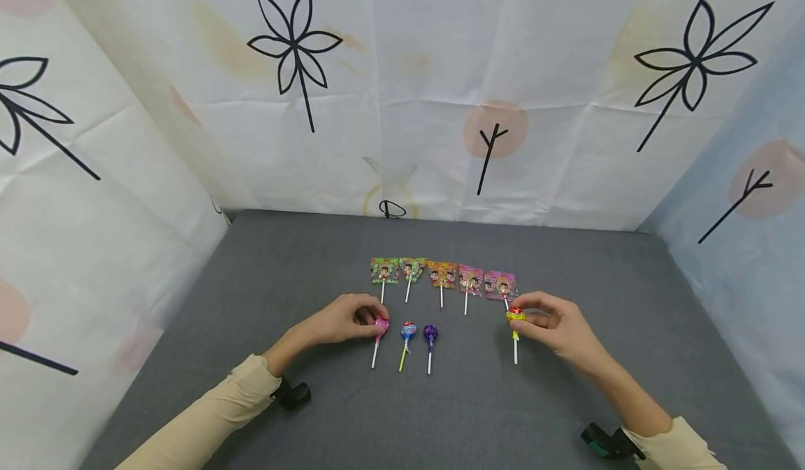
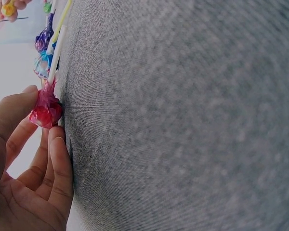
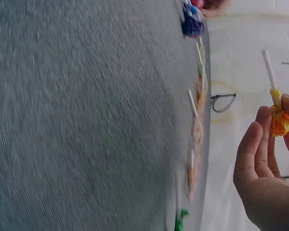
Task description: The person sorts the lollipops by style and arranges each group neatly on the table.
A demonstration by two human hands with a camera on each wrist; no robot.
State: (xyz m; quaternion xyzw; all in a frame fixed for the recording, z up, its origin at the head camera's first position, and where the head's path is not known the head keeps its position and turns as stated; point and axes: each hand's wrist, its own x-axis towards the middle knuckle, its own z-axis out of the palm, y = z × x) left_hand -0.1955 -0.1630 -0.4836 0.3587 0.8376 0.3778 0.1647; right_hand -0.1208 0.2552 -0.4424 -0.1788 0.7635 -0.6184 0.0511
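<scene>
At the left end of the nearer row, my left hand (image 1: pixel 348 318) pinches the head of a pink lollipop (image 1: pixel 381 325) between thumb and fingers. Its white stick points toward me, and the left wrist view shows the wrapped head (image 2: pixel 47 113) close to the cloth. Beside it lie a blue lollipop (image 1: pixel 408 330) with a yellow stick and a purple lollipop (image 1: pixel 430 332). Farther right, my right hand (image 1: pixel 556 325) holds a yellow-and-red lollipop (image 1: pixel 516 315) by its head. In the right wrist view this lollipop (image 3: pixel 281 121) is raised off the table.
Behind lies a row of flat-packaged lollipops: two green packets (image 1: pixel 384 270), an orange packet (image 1: pixel 442 274) and two pink packets (image 1: pixel 501 285). A green wrapper (image 3: pixel 181 220) shows low in the right wrist view. Grey cloth (image 1: pixel 465 414) covers the table; patterned curtains (image 1: pixel 415 72) surround it.
</scene>
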